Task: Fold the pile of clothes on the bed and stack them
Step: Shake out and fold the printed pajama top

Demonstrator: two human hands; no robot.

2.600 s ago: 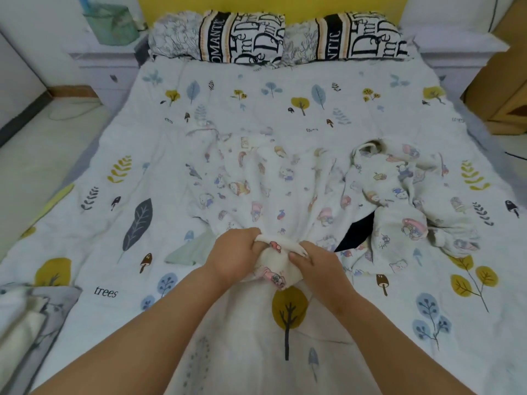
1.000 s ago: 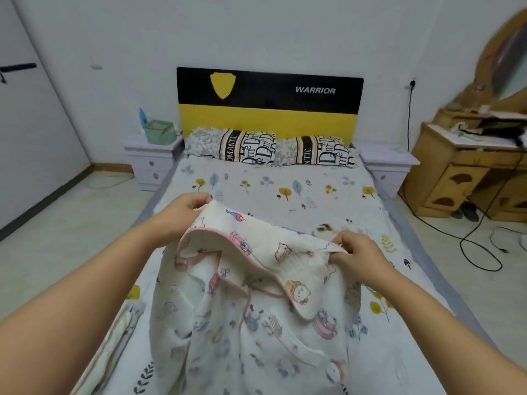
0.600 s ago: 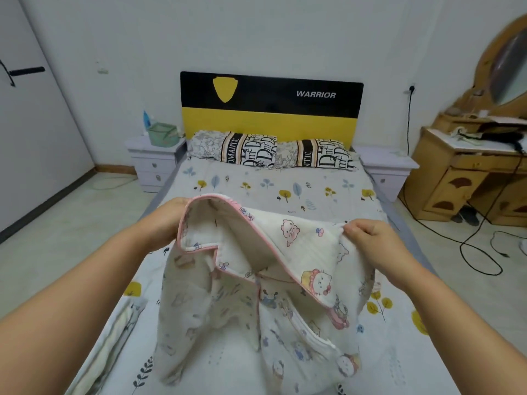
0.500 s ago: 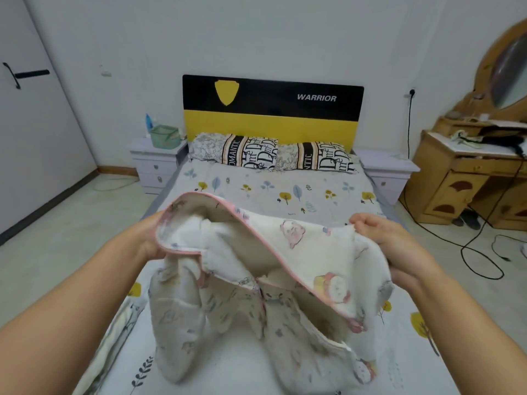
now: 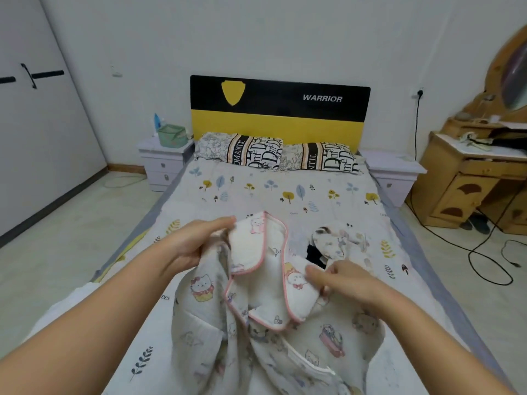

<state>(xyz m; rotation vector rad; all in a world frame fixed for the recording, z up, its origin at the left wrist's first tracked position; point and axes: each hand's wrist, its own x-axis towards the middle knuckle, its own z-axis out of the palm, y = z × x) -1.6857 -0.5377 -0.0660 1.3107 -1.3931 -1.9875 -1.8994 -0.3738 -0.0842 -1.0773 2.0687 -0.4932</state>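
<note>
1. We hold a white cartoon-print garment (image 5: pixel 273 317) with pink piping above the near half of the bed (image 5: pixel 256 195); its lower part hangs and bunches between our forearms
2. Left hand (image 5: pixel 194 246): fingers extended along the upper edge, thumb beneath, pinching the cloth near the pink trim
3. Right hand (image 5: pixel 339 277): fingers curled round a fold of the garment lower and nearer us
4. A second crumpled printed garment (image 5: pixel 339 240) lies on the bedspread just past our right hand, something black showing under it
5. Two pillows (image 5: pixel 279 155) lie against the black-and-yellow headboard (image 5: pixel 279 109)
</note>
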